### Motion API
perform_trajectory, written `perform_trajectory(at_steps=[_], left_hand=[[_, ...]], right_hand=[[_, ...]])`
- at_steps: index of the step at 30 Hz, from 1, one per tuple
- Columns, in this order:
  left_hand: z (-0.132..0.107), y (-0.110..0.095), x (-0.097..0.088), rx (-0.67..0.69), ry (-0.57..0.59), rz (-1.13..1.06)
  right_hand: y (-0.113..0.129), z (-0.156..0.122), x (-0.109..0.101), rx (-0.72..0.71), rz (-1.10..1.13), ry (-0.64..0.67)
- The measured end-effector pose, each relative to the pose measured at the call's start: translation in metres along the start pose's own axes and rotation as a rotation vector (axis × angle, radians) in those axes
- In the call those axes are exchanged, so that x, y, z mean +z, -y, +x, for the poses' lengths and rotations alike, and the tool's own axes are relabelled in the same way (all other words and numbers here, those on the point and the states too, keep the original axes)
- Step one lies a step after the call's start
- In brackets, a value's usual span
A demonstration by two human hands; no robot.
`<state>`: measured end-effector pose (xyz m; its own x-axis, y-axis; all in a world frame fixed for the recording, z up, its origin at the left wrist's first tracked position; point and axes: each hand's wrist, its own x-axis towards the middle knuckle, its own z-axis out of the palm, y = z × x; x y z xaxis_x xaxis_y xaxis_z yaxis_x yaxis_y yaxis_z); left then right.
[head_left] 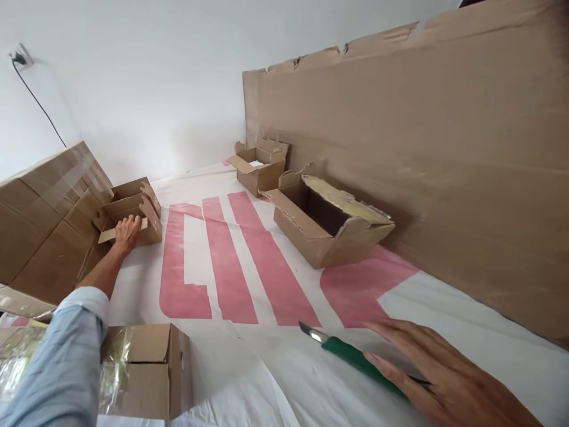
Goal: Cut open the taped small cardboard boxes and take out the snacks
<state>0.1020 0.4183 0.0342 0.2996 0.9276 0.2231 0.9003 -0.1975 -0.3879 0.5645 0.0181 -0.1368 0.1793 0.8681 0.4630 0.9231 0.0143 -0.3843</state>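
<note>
My left hand reaches out at the left, its fingers curled over the front edge and flap of a small open cardboard box. Close behind that box stands another small open box. At the lower right, my right hand is low over the cloth with its fingers stretched out. A green utility knife lies between its thumb and fingers, the blade bare and pointing away to the left. The thumb crosses in front of the handle, and the palm hides the handle's end.
A long open box with torn flaps and a smaller open box stand before a tall cardboard panel. A large carton is at the left, a taped box in front. White cloth with red print covers the surface.
</note>
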Motion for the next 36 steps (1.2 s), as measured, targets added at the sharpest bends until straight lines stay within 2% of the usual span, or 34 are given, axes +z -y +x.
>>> perform_trajectory(at_steps=[2, 4, 6, 8, 10, 11, 14, 16, 18, 20, 22, 25, 29, 31, 33, 36], left_hand=[[0.014, -0.002, 0.001, -0.047, 0.005, -0.018], [0.019, -0.002, -0.006, -0.068, 0.024, -0.037], [0.014, 0.001, -0.02, -0.073, 0.047, -0.05], [-0.005, 0.011, -0.042, -0.059, 0.068, -0.068], [-0.039, 0.025, -0.069, 0.032, 0.12, -0.151], [-0.062, 0.032, -0.083, 0.111, 0.184, -0.23], [-0.148, 0.049, -0.118, 0.301, 0.508, -0.487], [-0.207, 0.052, -0.13, 0.359, 0.697, -0.51], [-0.255, 0.049, -0.133, 0.355, 0.751, -0.387], [-0.287, 0.041, -0.13, 0.354, 0.657, -0.296], [-0.303, 0.027, -0.127, 0.361, 0.521, -0.303], [-0.311, -0.003, -0.125, 0.388, 0.366, -0.462], [-0.317, -0.043, -0.12, 0.44, 0.217, -0.743], [-0.326, -0.05, -0.113, 0.364, 0.146, -0.841], [-0.338, -0.048, -0.101, 0.234, 0.086, -0.957], [-0.358, -0.04, -0.082, 0.087, 0.051, -1.192]], right_hand=[[-0.018, -0.017, 0.008, -0.11, -0.071, -0.009], [-0.027, -0.03, 0.012, -0.152, -0.14, -0.014], [-0.028, -0.038, 0.011, -0.142, -0.164, 0.008], [-0.023, -0.042, 0.008, -0.137, -0.154, 0.046], [-0.016, -0.043, 0.004, -0.156, -0.133, 0.07], [-0.013, -0.043, 0.003, -0.172, -0.12, 0.077], [-0.006, -0.043, 0.003, -0.191, -0.082, 0.079], [-0.004, -0.044, 0.002, -0.159, -0.053, 0.104], [-0.001, -0.043, -0.001, -0.108, -0.02, 0.157], [0.007, -0.041, -0.007, -0.052, 0.011, 0.203], [0.023, -0.035, -0.018, 0.015, 0.068, 0.224], [0.06, -0.017, -0.041, 0.084, 0.278, 0.253], [0.114, 0.015, -0.081, 0.014, 0.495, 0.311], [0.136, 0.029, -0.099, -0.055, 0.53, 0.355], [0.154, 0.041, -0.112, -0.115, 0.548, 0.411], [0.176, 0.055, -0.119, -0.187, 0.559, 0.504]])
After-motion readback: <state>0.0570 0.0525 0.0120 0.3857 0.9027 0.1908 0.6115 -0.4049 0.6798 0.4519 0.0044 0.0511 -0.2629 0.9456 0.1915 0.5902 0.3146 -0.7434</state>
